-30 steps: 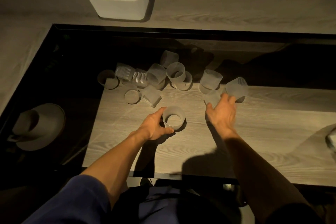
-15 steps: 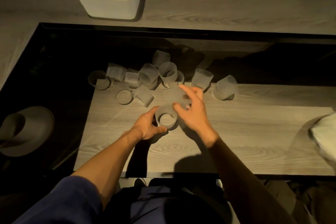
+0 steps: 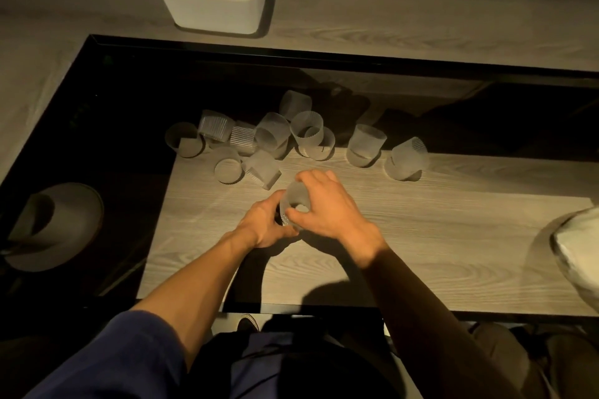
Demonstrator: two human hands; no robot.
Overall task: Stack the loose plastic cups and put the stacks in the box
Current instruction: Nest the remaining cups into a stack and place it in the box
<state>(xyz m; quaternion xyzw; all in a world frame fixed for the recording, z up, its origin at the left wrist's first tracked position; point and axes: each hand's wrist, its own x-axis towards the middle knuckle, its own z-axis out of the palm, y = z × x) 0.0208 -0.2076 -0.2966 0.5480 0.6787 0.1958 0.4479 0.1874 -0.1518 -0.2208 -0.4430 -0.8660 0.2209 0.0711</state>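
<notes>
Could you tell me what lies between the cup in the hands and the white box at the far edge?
In the head view, the loose cups lie between, then dark glass and bare wood before the box.

Both hands, left hand (image 3: 264, 225) and right hand (image 3: 327, 207), gripped one cup (image 3: 295, 201); loose cups (image 3: 272, 136) lay at twelve o'clock.

box (image 3: 214, 6): the top edge cuts its far rim.
held cups (image 3: 296, 201): we cannot see their bases.
white thing (image 3: 580, 246): the right edge cuts it.
</notes>
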